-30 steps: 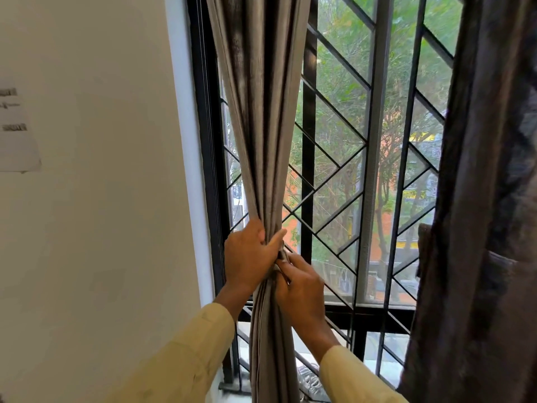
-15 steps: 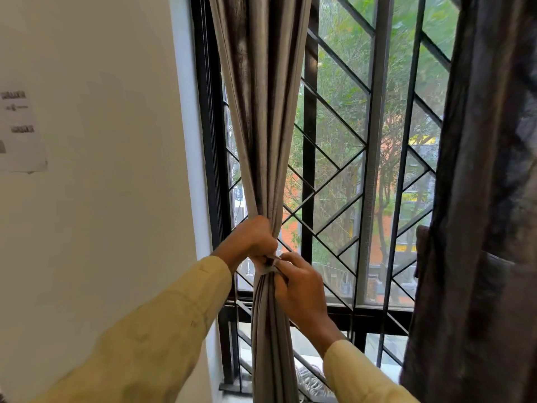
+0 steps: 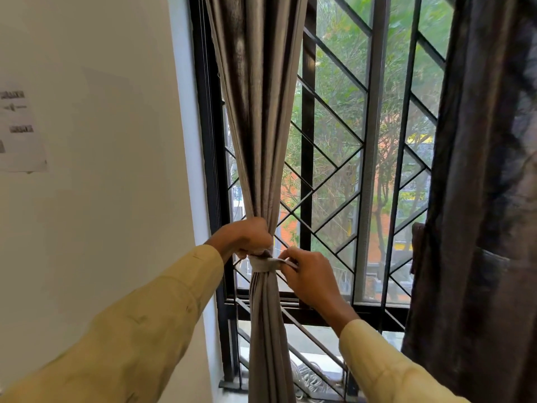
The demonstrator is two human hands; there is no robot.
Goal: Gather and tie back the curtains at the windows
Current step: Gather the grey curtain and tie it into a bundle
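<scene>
Two hands at the waist of a gathered curtain. The left sleeve, pale yellow, enters from the lower left corner and rises diagonally toward the centre of the frame. The left hand is seen knuckles up, its fingers curled tight round the bunched cloth of the grey curtain just above the tie band. How its thumb lies cannot be seen.

The right sleeve enters from the lower right and slopes up and to the left. The right hand sits just right of the curtain, slightly lower than the left hand. Its thumb and bent fingers pinch the free end of the tie band, which stretches out sideways from the curtain to the fingertips.

The grey curtain hangs at centre frame with its long axis vertical. It is broad at the top edge and narrows to a waist at the hands. Below the waist it falls as a slim column to the bottom edge. The tie band lies horizontally across this waist, wrapped round the folds and touching them.

The window grille of black diagonal bars stands behind the curtain. A dark curtain hangs loose along the right edge. A pale wall fills the left side, with a paper sheet at the left edge.
</scene>
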